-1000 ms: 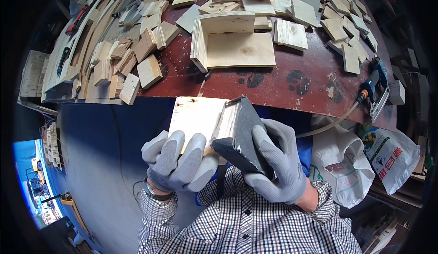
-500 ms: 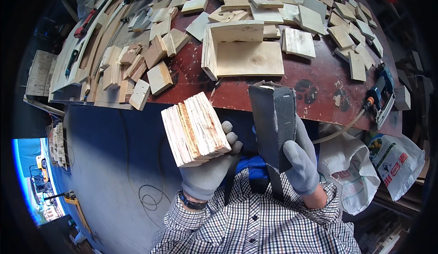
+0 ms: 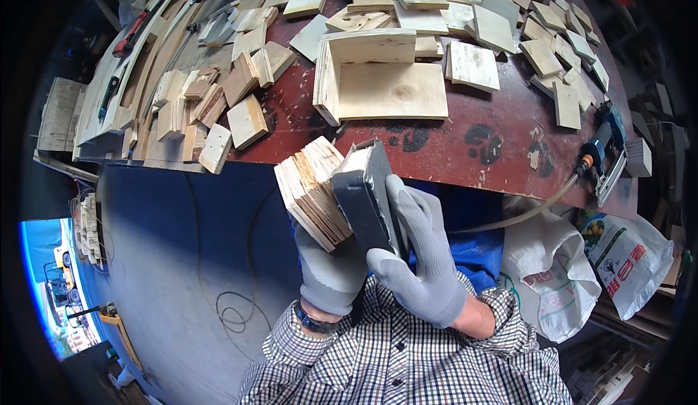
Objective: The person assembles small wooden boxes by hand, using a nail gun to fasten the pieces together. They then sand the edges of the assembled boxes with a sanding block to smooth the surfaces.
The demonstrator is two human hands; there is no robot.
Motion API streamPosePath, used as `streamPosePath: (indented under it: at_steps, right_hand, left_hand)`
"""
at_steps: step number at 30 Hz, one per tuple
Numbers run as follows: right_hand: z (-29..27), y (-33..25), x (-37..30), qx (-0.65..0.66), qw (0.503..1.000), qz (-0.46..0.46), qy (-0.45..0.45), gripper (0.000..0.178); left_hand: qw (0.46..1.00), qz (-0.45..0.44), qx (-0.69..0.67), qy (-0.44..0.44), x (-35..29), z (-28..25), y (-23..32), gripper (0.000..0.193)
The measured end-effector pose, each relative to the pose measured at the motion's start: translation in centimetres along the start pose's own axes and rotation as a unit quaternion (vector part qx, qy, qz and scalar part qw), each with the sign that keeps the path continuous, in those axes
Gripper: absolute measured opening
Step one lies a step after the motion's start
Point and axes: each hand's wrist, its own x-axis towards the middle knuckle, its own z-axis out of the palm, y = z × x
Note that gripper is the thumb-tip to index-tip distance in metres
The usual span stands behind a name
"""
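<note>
My gloved left hand (image 3: 332,273) grips a stack of small plywood pieces (image 3: 309,190), layered edges facing up; most of its fingers are hidden behind the stack. In my gloved right hand (image 3: 422,259) is a sanding block (image 3: 374,198) wrapped in dark abrasive paper, thumb on the near side and fingers along the far side. The block leans against the right side of the stack, appearing to touch it. Both are held in front of my chest, just off the table's near edge.
On the red table (image 3: 465,158) stands an open plywood corner box (image 3: 392,89), with many loose wooden pieces (image 3: 494,30) behind it. A pneumatic tool (image 3: 603,143) with a hose lies at the right edge. White sacks (image 3: 545,267) hang below. A cable (image 3: 236,310) coils on the floor.
The sanding block has moved left and tilted against the stack. The stack has turned and shifted slightly right, so the two, apart before, now meet.
</note>
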Motion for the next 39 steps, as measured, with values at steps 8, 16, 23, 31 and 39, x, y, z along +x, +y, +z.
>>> streamPosePath:
  at_steps: [8, 16, 23, 31, 39]
  right_hand:
    - [-3.0, 1.0, -3.8, 0.138, 0.984, 0.111, 0.003, 0.090]
    - [-2.4, 0.3, 1.3, -0.133, 0.990, -0.041, 0.000, 0.082]
    - [-3.9, -0.1, -1.9, -0.122, 0.987, -0.059, -0.081, 0.078]
    - [-15.6, 7.5, 2.5, -0.474, 0.873, 0.061, 0.094, 0.074]
    - [-8.7, 1.7, 2.3, -0.245, 0.962, -0.078, 0.088, 0.079]
  left_hand:
    - [0.940, -0.114, -0.321, -0.009, 1.2, -2.3, 0.0, 0.057]
    - [0.991, -0.066, -0.113, 0.016, 0.7, -0.3, -1.6, 0.054]
    - [0.998, -0.044, 0.037, 0.015, 0.3, -3.0, 0.6, 0.068]
    - [0.955, -0.186, -0.228, 0.024, 0.1, -5.6, 1.5, 0.076]
    - [0.990, -0.132, -0.052, -0.011, -0.3, -3.3, -0.7, 0.075]
